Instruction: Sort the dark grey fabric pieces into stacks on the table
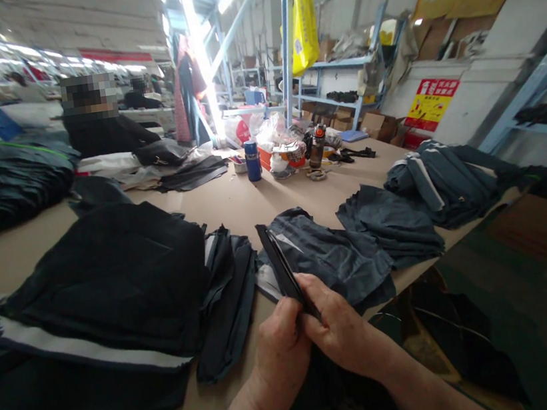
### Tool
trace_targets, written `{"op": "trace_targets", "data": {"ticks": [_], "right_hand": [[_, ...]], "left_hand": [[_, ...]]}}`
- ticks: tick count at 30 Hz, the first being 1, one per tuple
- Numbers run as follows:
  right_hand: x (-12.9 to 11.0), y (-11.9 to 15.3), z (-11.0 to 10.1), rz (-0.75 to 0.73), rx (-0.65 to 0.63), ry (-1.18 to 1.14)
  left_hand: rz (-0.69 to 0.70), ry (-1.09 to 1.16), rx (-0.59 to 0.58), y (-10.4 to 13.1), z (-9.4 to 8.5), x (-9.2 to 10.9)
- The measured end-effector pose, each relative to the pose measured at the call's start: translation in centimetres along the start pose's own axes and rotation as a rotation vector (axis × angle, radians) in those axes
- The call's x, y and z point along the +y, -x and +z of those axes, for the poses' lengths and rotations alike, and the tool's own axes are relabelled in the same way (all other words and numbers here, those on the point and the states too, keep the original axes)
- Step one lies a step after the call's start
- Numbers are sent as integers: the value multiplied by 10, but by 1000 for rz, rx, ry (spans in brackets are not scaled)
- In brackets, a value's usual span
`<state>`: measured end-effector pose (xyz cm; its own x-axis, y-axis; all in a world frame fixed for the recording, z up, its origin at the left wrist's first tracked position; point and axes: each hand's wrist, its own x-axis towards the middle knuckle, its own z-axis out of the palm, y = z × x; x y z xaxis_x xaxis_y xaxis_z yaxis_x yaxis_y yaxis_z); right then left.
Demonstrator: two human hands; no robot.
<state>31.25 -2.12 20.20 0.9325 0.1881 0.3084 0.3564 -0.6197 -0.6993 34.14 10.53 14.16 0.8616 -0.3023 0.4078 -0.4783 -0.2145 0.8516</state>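
Note:
A folded strip of black fabric (pixel 279 261) sticks up and away from me, gripped by both hands above the table's near edge. My left hand (pixel 280 342) is closed on its lower end, thumb on top. Wrapped round the same end from the other side is my right hand (pixel 339 327), its thumb meeting the left one. Just beyond lie dark grey fabric pieces (pixel 340 253) with a white patch. Left of my hands are a narrow stack of dark cut pieces (pixel 232 298) and a large black pile (pixel 121 272) with a white stripe.
Further right are grey pieces (pixel 389 223) and a folded bundle (pixel 444 179). Toward the back of the table (pixel 233 203) stand a blue thermos (pixel 252 161) and a dark bottle (pixel 317 148), near scissors (pixel 316 174). A person (pixel 97 131) sits at the far left.

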Motion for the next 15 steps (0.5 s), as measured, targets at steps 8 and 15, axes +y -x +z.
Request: {"op": "trace_targets", "data": {"ticks": [8, 15], "right_hand": [[5, -8, -17, 100, -123, -115], [22, -2, -2, 323, -171, -684]], "left_hand": [[-110, 149, -41, 8, -3, -7], [-592, 968, -65, -2, -16, 4]]}}
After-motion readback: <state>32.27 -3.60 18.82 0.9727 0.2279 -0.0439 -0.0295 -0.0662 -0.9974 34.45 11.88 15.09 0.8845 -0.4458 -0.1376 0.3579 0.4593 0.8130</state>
